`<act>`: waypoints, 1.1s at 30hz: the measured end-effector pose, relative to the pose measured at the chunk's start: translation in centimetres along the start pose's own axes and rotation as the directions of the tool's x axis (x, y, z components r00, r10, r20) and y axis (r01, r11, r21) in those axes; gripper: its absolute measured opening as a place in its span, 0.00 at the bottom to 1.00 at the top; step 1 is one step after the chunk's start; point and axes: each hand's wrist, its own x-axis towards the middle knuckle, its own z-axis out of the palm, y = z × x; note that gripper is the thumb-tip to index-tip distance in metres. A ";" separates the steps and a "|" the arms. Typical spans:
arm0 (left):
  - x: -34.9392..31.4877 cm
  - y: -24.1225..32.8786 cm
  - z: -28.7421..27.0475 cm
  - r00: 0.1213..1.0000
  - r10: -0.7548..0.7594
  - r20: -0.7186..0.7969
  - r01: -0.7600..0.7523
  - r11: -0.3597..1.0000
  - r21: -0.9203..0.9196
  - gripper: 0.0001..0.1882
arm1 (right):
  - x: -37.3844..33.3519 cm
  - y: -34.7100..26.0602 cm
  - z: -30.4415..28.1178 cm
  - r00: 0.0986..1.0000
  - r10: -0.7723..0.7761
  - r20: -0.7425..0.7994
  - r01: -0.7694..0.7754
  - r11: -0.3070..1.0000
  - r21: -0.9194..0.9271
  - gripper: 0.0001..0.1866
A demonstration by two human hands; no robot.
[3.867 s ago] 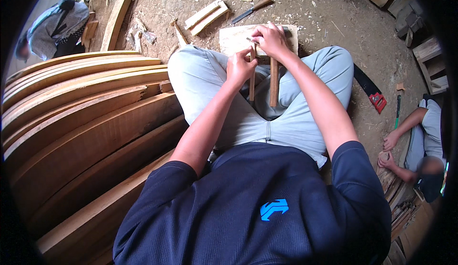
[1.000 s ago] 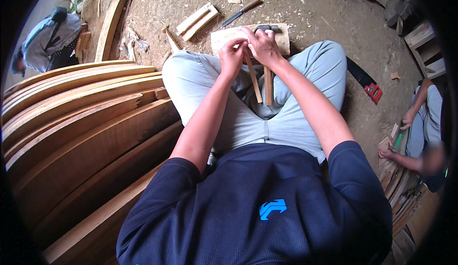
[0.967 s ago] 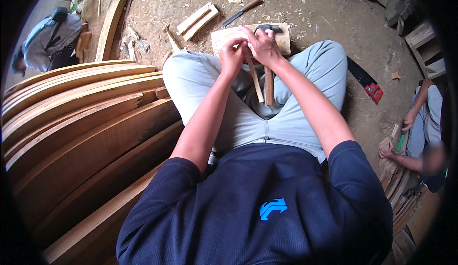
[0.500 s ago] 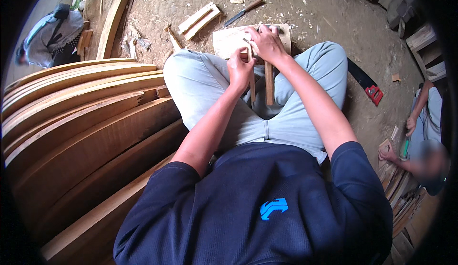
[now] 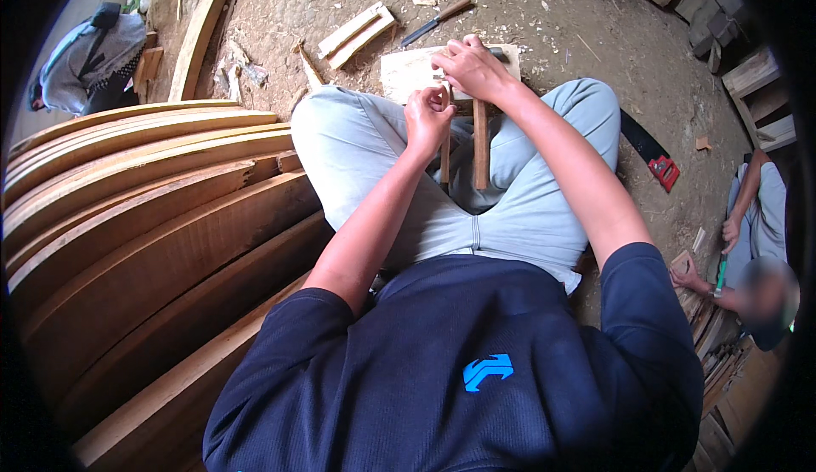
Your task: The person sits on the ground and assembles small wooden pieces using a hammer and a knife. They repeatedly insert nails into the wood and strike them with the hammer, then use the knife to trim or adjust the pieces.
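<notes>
My left hand (image 5: 427,119) is closed around a thin wooden strip (image 5: 444,156) that points down toward my lap. Close beside it, my right hand (image 5: 478,70) bends over the strip's upper end with its fingers curled; what they grip, if anything, is hidden. Under both hands a pale wooden board (image 5: 404,71) lies across the front of my crossed legs. A hammer rests on that board, its dark head (image 5: 499,54) partly behind my right hand and its brown wooden handle (image 5: 481,149) reaching toward me.
Beyond the board lie a knife (image 5: 435,23) and a grooved wood block (image 5: 357,35). A red-handled saw (image 5: 650,153) is on the ground at right. Long curved planks (image 5: 153,191) crowd my left. Another person (image 5: 761,217) works at far right; one more (image 5: 93,64) bends at far left.
My right hand has shifted slightly, its fingers drawing off the hammer head so more of it shows. The left hand stays on the strip.
</notes>
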 end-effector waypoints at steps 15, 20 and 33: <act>1.9 1.1 0.1 0.983 0.041 -0.181 -0.060 0.993 -0.100 0.09 | 0.7 -1.2 0.2 0.997 0.033 0.065 -0.019 0.980 -0.198 0.20; 2.1 0.6 0.4 0.962 0.094 -0.257 -0.118 0.990 -0.079 0.06 | -0.8 -0.8 -0.9 0.968 0.229 0.105 -0.235 0.971 0.050 0.26; 2.0 1.1 0.2 0.975 0.020 -0.219 -0.036 0.997 -0.067 0.09 | -4.0 -2.9 0.5 0.930 0.328 -0.164 -0.324 0.945 0.050 0.05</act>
